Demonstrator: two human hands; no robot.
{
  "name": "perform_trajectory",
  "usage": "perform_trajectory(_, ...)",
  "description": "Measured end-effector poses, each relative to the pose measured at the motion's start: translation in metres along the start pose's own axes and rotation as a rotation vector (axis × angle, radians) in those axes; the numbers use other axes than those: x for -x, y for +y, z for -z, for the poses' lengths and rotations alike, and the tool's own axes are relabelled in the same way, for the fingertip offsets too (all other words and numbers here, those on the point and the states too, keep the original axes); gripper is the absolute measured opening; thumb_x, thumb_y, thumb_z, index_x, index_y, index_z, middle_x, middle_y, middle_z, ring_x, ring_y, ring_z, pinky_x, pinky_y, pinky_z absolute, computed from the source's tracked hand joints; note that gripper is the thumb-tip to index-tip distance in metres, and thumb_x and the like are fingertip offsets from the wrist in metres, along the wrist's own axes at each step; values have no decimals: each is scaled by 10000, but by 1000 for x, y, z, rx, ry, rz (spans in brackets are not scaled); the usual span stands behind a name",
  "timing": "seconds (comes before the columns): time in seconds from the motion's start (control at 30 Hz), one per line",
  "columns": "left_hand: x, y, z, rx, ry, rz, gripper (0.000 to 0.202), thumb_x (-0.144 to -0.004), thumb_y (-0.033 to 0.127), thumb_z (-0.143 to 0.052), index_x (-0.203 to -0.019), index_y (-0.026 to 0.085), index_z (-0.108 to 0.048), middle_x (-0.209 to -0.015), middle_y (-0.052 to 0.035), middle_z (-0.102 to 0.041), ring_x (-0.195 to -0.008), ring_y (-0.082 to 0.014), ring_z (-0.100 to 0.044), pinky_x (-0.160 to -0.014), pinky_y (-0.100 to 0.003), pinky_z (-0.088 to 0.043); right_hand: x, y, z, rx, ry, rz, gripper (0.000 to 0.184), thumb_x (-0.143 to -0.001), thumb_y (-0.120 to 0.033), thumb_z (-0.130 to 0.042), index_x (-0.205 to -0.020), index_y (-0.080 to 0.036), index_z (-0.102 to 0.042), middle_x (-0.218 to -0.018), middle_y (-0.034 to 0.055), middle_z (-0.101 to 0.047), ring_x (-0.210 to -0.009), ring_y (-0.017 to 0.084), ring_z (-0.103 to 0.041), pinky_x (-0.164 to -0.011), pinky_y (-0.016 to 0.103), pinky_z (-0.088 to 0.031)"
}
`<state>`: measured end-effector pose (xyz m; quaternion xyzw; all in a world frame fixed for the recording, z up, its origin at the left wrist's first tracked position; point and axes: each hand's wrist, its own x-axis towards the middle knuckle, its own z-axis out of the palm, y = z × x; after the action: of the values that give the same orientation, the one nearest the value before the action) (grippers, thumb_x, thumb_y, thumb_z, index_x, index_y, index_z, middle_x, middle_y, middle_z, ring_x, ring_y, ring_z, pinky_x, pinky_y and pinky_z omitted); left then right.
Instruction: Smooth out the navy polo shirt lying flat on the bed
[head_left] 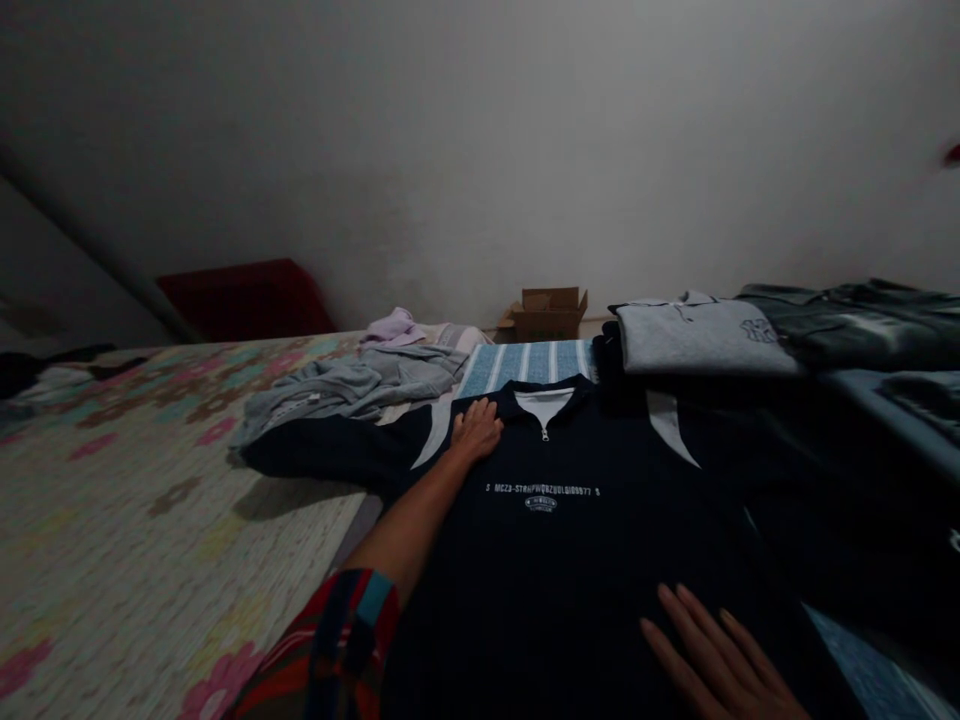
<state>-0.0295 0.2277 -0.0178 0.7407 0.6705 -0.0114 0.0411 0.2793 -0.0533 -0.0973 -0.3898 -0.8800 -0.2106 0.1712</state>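
Note:
A dark navy zip-collar shirt (555, 540) with white shoulder panels and white chest lettering lies spread flat, front up, on the bed. My left hand (475, 428) rests flat on its left shoulder near the collar, fingers apart. My right hand (716, 660) lies flat on the shirt's lower right part, fingers spread. Neither hand grips the cloth.
A floral bed cover (135, 520) stretches to the left. A crumpled grey garment (352, 390), a lilac cloth (394, 327) and a blue striped cloth (525, 362) lie beyond the shirt. Folded grey sweatshirt (697, 335) and dark clothes (862, 320) are stacked on the right. A cardboard box (546, 313) stands by the wall.

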Motion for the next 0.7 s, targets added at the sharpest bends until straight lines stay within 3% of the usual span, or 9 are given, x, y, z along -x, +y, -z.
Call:
perform_trajectory(0.2,26,17,8,-3,-5,26,455,-954,391,-277,-1307,142,-419,-1526,-154,-271,-1419,-271,-188,-1100,-487,-217,-13,1,23,-66,6,-25,856,-875,-663,-406,-1507,-165,-118,-1271,173,-559,-1080,323,-600,-760,427,-515)
perform_trajectory(0.37,66,29,0,17,-57,-17,576,-947,492,-230,-1402,154,-331,-1557,-134,-198,-1439,-264,-112,-1121,-491,-174,-8,-6,29,-172,-94,-113,837,-868,-618,-468,-1509,-238,-88,-1426,156,-390,-1223,334,-490,-867,470,-499)
perform_trajectory(0.5,77,30,-4,31,-99,-29,665,-929,559,-193,-1454,157,-253,-1570,-116,-145,-1444,-258,-73,-1131,-524,-116,-3,-12,26,-201,-167,-193,775,-858,-615,-490,-1493,-292,-184,-1491,119,-280,-1296,336,-397,-935,515,-466)
perform_trajectory(0.7,91,41,5,41,-113,-49,690,-918,572,-183,-1453,141,-256,-1567,-136,-141,-1444,-273,-64,-1124,-546,-103,-6,-15,29,-215,-251,-236,672,-871,-612,-479,-1441,-281,-351,-1496,105,-283,-1341,308,-328,-1015,532,-396)
